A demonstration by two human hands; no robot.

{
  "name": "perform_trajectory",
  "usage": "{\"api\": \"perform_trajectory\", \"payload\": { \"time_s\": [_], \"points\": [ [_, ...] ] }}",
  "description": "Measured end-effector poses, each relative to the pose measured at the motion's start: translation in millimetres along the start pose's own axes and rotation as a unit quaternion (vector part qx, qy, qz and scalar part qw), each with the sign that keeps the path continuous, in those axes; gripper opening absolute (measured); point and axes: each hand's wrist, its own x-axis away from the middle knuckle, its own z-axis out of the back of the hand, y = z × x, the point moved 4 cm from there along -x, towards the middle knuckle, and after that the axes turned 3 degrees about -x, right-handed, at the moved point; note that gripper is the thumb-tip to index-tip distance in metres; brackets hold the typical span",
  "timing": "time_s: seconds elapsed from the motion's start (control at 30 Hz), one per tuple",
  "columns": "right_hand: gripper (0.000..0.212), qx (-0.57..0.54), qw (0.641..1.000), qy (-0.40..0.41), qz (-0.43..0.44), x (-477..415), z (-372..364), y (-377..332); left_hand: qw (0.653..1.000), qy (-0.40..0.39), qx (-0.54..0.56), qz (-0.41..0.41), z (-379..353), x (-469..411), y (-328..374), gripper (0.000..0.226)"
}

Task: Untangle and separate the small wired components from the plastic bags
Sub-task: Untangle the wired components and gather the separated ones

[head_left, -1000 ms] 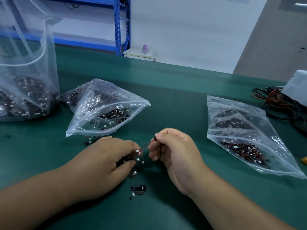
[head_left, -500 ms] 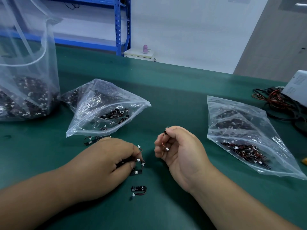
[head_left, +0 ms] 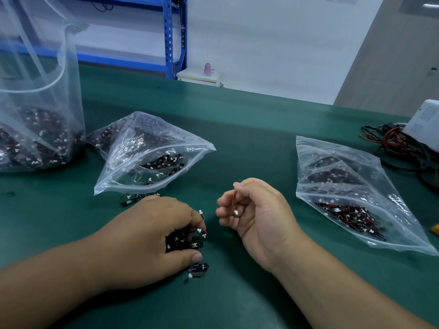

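Note:
My left hand (head_left: 152,236) rests on the green table and grips a tangled clump of small black wired components (head_left: 187,241) with white plugs. My right hand (head_left: 256,210) is lifted a little to the right, its fingers closed on one separated component; the red wire and white plug (head_left: 235,212) dangle in front of the palm. One loose component (head_left: 198,269) lies by my left thumb. Others (head_left: 133,198) lie beyond my left hand, at the mouth of the middle zip bag (head_left: 152,148). A second zip bag (head_left: 344,186) with components lies on the right.
A large clear bag (head_left: 35,129) full of the same parts stands at far left. A heap of red and black cables (head_left: 403,148) and a white box (head_left: 425,122) sit at the right edge. Blue shelving (head_left: 171,36) rises behind the table.
My right hand pulled one component free of the clump and moved right and up, away from my left hand. The left hand stayed on the clump.

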Motion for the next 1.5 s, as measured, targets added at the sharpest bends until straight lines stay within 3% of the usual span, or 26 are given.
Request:
{"api": "perform_trajectory", "payload": {
  "time_s": [0.47,0.57,0.67,0.77,0.97,1.5],
  "points": [
    [0.017,0.002,0.999,0.042,0.02,-0.6,0.8,2.5,1.0,-0.007,0.001,-0.012,0.0,-1.9,2.4,0.012],
    [0.019,0.063,0.995,0.061,0.05,-0.1,2.0,2.9,1.0,-0.006,0.001,-0.015,0.8,-2.0,2.9,0.011],
    [0.029,0.219,0.961,0.102,0.131,0.3,6.5,-3.2,1.0,-0.003,0.002,-0.017,1.3,-2.3,3.2,0.011],
    [0.032,0.293,0.932,0.104,0.185,0.9,6.6,-7.5,1.0,-0.002,0.002,-0.02,0.9,-2.3,3.0,0.01],
    [0.036,0.309,0.927,0.078,0.199,4.1,2.8,-5.6,1.0,0.0,0.0,-0.026,-0.1,-2.1,1.9,0.011],
    [0.027,0.447,0.838,0.077,0.305,1.1,6.2,-5.4,1.0,-0.007,0.003,-0.023,-0.5,-1.8,1.0,0.008]
  ]
}}
